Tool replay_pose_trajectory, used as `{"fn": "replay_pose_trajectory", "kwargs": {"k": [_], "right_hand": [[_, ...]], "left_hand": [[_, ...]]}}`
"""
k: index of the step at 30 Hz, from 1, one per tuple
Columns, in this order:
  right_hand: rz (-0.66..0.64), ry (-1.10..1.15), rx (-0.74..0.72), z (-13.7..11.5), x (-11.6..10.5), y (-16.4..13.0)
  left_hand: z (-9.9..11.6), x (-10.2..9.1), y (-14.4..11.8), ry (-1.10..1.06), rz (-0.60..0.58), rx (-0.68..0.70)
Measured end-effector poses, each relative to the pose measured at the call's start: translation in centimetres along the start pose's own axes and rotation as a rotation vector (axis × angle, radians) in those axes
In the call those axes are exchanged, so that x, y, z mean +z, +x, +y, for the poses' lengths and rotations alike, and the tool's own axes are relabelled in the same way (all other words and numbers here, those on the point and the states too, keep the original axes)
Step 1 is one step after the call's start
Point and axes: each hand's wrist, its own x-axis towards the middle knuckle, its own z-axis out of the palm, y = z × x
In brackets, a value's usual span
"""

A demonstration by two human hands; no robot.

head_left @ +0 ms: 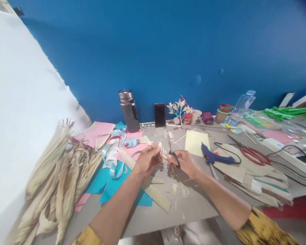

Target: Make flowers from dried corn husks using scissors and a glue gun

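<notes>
Over the middle of the table, my left hand [148, 159] pinches a small pale piece of corn husk [160, 147] between thumb and fingers. Close beside it, my right hand [185, 164] is closed on small scissors [177, 160] with dark handles, their blades pointing up and away from me. Its fingertips are near my left hand's, and whether they also touch the husk I cannot tell. Flat husk strips [156, 197] lie beneath my left wrist, partly over blue paper [144, 199]. Small husk scraps [185, 191] are scattered below my right hand.
Dried corn husks [66, 180] are heaped at left. Behind stand a thermos [129, 112], a phone [159, 115] and husk flowers [180, 108]. To the right lie a blue glue gun [214, 156], red-handled scissors [255, 154] and a white power strip [288, 156] with black cables.
</notes>
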Motion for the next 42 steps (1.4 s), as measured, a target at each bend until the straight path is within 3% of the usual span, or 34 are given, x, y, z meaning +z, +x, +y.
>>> {"fn": "replay_pose_trajectory", "kwargs": {"k": [3,7,13,17,27,35,42], "right_hand": [[0.117,-0.346,0.047,-0.3,-0.6,0.3],[0.162,-0.793,0.092,-0.8,-1.4,-0.1],[0.163,-1.13,0.164,-2.0,-2.7,-1.4],[0.058,-1.157,0.289,-2.1,-3.0,-1.2],[-0.174,-0.966,0.366,-2.2,-4.5,-0.4],[-0.078,-0.94,0.299,-2.6,-4.5,-0.8],[-0.104,-0.85,0.175,-3.2,-5.4,-2.2]], "left_hand": [[0.0,0.0,0.2,-0.022,0.052,-0.019],[0.3,0.0,0.1,-0.06,0.093,-0.056],[0.9,0.1,-0.2,-0.128,0.028,-0.058],[1.1,0.4,-0.5,-0.138,-0.018,-0.053],[1.1,0.7,-0.9,-0.136,-0.018,-0.085],[1.3,0.8,-1.1,-0.095,0.018,-0.079],[1.6,1.7,-1.6,-0.06,0.025,-0.102]]}}
